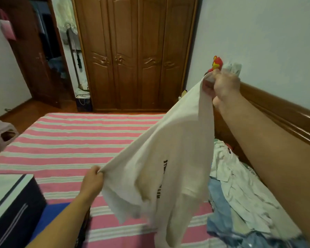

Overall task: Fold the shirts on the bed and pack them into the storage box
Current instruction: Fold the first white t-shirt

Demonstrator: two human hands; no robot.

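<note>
Pink-striped bed (70, 144) lies under a white shirt (168, 167) held taut, pinched by left hand (92, 181) low, near storage box (11, 203), and right hand (224, 85) high

We see a cream-white shirt (168, 158) with black lettering, a pink-and-white striped bedsheet (75, 140), a navy storage box (13, 208) with white stripes, and a brown wardrobe (132, 54).

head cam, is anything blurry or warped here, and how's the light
Head view: wide-angle bend bows the wardrobe and headboard; the raised right hand is smeared with motion blur, the left hand and white shirt sharper; lighting is soft and dim, without glare or hard shadows.
</note>
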